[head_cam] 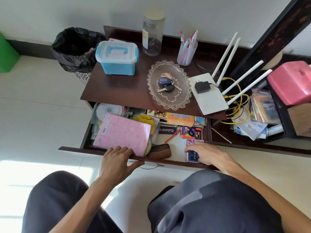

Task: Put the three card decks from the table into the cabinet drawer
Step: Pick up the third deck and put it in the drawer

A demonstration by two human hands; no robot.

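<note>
The cabinet drawer (79, 149) is pulled out below the dark tabletop (121, 88). My left hand (117, 160) grips the drawer's front edge. My right hand (204, 153) rests inside the drawer at the front right, fingers on a dark blue card deck (191, 157). A pinkish-purple deck (191, 142) lies just behind it, partly under my fingers. An orange and purple deck (191, 132) lies further back in the drawer.
The drawer also holds a pink booklet (122, 133), discs, a brown case (160, 152) and a red pen (172, 136). On the tabletop stand a blue box (117, 58), a glass dish with keys (169, 84), a jar, a pen cup and a router (208, 96). A bin (75, 49) stands left.
</note>
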